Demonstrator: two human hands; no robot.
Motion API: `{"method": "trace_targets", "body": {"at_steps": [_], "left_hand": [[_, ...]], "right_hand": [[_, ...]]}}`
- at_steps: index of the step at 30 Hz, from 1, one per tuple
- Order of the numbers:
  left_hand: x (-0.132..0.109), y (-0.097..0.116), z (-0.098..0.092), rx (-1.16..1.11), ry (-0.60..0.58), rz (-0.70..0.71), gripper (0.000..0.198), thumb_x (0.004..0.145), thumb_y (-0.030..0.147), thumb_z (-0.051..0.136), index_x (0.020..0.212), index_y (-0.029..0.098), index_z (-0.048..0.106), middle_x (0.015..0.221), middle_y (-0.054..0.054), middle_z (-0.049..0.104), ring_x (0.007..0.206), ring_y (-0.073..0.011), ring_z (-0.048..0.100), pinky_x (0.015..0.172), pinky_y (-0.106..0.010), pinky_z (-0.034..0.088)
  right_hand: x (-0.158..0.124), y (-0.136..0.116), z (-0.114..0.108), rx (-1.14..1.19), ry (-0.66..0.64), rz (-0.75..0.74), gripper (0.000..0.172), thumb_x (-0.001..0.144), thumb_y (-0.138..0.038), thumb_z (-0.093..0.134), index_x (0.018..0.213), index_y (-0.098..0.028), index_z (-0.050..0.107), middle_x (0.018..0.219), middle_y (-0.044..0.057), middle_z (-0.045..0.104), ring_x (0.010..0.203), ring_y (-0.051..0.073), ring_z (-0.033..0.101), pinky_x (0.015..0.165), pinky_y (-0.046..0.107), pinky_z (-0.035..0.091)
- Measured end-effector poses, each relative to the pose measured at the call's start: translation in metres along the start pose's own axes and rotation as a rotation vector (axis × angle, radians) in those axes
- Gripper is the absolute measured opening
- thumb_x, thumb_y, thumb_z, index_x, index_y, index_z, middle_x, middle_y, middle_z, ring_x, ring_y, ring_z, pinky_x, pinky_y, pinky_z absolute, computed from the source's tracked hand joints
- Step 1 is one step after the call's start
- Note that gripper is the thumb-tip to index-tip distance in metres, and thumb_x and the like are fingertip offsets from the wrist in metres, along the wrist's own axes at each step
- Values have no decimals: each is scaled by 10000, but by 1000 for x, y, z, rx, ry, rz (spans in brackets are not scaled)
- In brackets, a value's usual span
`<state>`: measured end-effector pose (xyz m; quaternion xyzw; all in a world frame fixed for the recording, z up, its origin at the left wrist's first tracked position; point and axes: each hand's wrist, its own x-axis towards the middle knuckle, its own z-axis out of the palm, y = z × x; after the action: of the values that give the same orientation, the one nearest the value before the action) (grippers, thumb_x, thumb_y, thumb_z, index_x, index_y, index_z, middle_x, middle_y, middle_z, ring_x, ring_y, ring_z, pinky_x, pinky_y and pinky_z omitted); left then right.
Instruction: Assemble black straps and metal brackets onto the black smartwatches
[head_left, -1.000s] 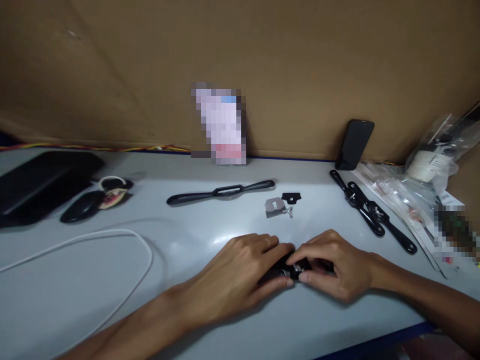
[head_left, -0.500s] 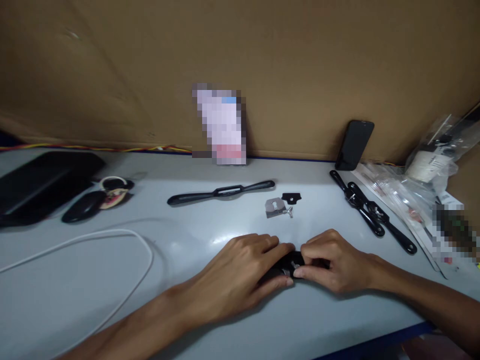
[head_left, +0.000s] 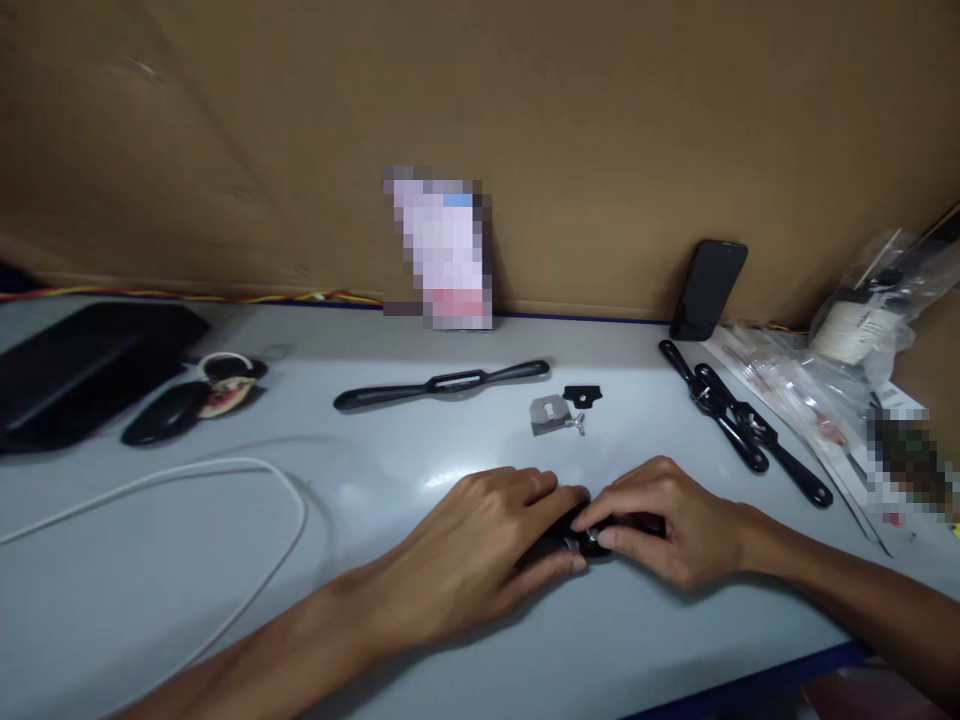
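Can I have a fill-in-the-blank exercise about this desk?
The bare left hand and bare right hand touch a silver-fitted tool coloured ____.
Beside clear plastic bags lie ____ long black two-handled tools.
The long white cable lies on the person's ____ side.
The brown panel behind the black rectangular smartphone is made of ____.
Missing words: black; two; left; cardboard.

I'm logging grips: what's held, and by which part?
A black, apparently metal tool, mostly hidden: the left hand holds its left side; the right hand is at its small silvery screw, grip unclear.
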<state>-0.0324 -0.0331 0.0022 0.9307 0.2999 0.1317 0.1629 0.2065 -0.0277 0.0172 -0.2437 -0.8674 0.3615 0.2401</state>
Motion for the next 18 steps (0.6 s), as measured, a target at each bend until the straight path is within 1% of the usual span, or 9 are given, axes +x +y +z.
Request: {"method": "trace_targets", "body": {"at_steps": [3, 4, 6, 9, 12, 14, 15, 17, 18], "left_hand": [[0, -1, 1, -4, 12, 8, 240, 1020, 425, 546, 1111, 212, 607, 895, -34, 673, 736, -227, 648, 646, -346, 471], [0, -1, 1, -3, 13, 7, 239, 1017, 426, 552, 1110, 213, 608, 895, -34, 673, 734, -228, 647, 644, -346, 472], [0, -1, 1, -4, 8, -2, 246, 1011, 425, 564, 1131, 215, 608, 903, -35, 676, 741, -233, 652, 648, -350, 478], [-1, -1, 1, -6, 6, -7, 278, 1013, 427, 558, 1183, 213, 607, 919, -43, 682, 762, -241, 664, 659, -359, 490], [-1, 0, 1, -9, 15, -2, 282, 1017, 426, 549, 1187, 210, 611, 915, -45, 683, 760, -238, 663, 657, -355, 490], [-1, 0, 1, -13, 25, -1, 280, 1015, 428, 553, 1184, 212, 612, 916, -44, 683, 761, -234, 662, 655, -346, 486], [-1, -1, 1, -15, 32, 1, 277, 1014, 430, 554, 1176, 213, 613, 912, -42, 681, 757, -231, 659, 653, -340, 482], [-1, -1, 2, -15, 42, 8, 254, 1016, 432, 550, 1129, 216, 622, 890, -35, 674, 735, -221, 646, 642, -330, 469], [-1, -1, 2, -16, 44, 11, 245, 1018, 433, 547, 1103, 217, 624, 879, -32, 671, 725, -216, 639, 638, -327, 463]], "right_hand": [[0, 0, 0, 12, -16, 24, 206, 955, -208, 565, 1049, -130, 731, 682, 7, 663, 548, 111, 512, 588, 241, 432], [0, 1, 1, 16, -17, 44, 181, 952, -227, 586, 1024, -137, 725, 656, -9, 636, 534, 105, 493, 572, 234, 417], [-1, 1, 2, 9, -1, 101, 127, 938, -262, 635, 910, -157, 701, 593, -49, 558, 502, 91, 443, 536, 220, 372], [-1, 2, 5, -26, 27, 146, 203, 928, -261, 657, 749, -176, 609, 553, -74, 472, 488, 78, 398, 514, 210, 317], [0, 1, 6, -23, 38, 136, 249, 931, -252, 639, 710, -187, 546, 554, -75, 457, 494, 78, 391, 515, 207, 310], [1, 0, 4, 13, 53, 144, 259, 940, -265, 620, 709, -194, 526, 537, -86, 425, 473, 76, 372, 501, 203, 311], [1, -1, 3, 34, 55, 147, 236, 949, -267, 604, 733, -193, 544, 530, -91, 414, 462, 76, 370, 496, 201, 318], [2, -1, 1, 58, 34, 118, 146, 958, -249, 564, 849, -177, 628, 539, -86, 446, 463, 82, 392, 502, 201, 345], [2, 0, 0, 62, 15, 91, 138, 955, -232, 548, 923, -167, 666, 559, -71, 492, 475, 88, 416, 513, 206, 364]]}}
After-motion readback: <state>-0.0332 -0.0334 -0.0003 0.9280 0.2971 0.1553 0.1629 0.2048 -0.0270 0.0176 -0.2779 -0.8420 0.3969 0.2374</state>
